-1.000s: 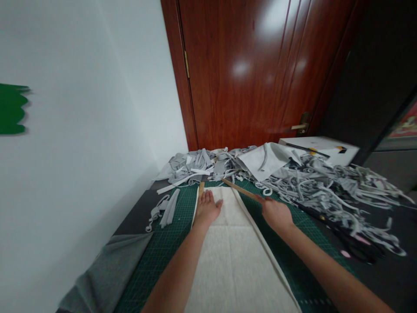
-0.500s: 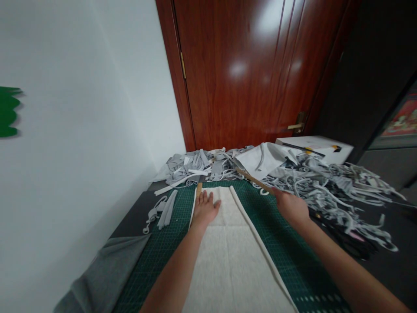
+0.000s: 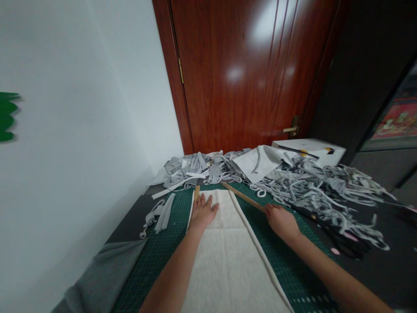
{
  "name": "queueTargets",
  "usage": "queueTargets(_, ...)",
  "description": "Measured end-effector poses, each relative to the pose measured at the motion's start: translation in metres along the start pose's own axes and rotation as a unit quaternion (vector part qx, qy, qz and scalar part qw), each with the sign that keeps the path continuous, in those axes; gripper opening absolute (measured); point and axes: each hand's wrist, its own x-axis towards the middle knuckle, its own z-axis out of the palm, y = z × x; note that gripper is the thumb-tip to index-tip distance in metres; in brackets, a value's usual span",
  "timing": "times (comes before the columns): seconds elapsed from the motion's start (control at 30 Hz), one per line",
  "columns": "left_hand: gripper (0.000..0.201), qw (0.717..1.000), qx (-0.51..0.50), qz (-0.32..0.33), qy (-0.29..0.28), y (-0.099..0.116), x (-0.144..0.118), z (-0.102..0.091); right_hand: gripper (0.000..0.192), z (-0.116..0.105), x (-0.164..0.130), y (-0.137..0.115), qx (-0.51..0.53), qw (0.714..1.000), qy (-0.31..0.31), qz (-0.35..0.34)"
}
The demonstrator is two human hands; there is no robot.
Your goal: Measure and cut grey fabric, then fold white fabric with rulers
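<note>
The left hand [image 3: 202,211] is laid flat, palm down, on the far end of the white fabric [image 3: 228,261], with the fingers spread and extended; nothing is gripped, and the cloth is only pressed against the green cutting mat [image 3: 163,248]. A short wooden piece [image 3: 196,191] is seen just beyond the fingertips of that hand, at the fabric's far left corner.

The right hand [image 3: 282,219] is closed around the near end of a long wooden ruler [image 3: 243,196]. The grip is shut on the stick, though the fingers are mostly hidden behind the back of the hand, so how tightly it is held cannot be told. The ruler is angled away from the hand toward the far left, its far end lying near the fabric's far right corner, above the mat and close beside the fabric's folded right edge.

The fabric is spread lengthwise along the mat on the desk, between the two forearms. Gray fabric scraps [image 3: 312,187] are heaped to the right and at the far end, and black scissors [image 3: 339,241] lie on the desk to the right of the right hand.
</note>
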Motion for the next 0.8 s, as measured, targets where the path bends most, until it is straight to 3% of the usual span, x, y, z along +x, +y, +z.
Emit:
queueTargets(0.17,0.064,1.000,0.004,-0.001,0.007,0.000,-0.001,0.000,0.026,0.002,0.007,0.010,0.019,0.999,-0.012,0.044)
queueTargets(0.27,0.063,1.000,0.002,-0.003,0.009,-0.001,-0.001,0.001,0.024,-0.006,0.005,0.001,0.048,0.997,-0.013,0.054)
queueTargets(0.37,0.064,1.000,0.004,-0.001,0.005,-0.001,0.000,0.001,0.019,-0.020,-0.003,-0.024,0.092,0.995,-0.019,0.028)
queueTargets(0.53,0.062,1.000,0.012,0.005,-0.004,-0.001,0.001,0.001,0.018,-0.034,-0.015,-0.091,0.170,0.983,-0.053,-0.045)
queueTargets(0.67,0.053,1.000,0.021,0.017,-0.010,-0.003,0.001,0.002,0.023,-0.025,-0.019,-0.132,0.183,0.979,-0.072,-0.047)
queueTargets(0.8,0.054,1.000,0.022,0.011,-0.010,-0.003,0.003,0.003,0.024,-0.006,-0.028,-0.145,0.185,0.978,-0.087,-0.035)
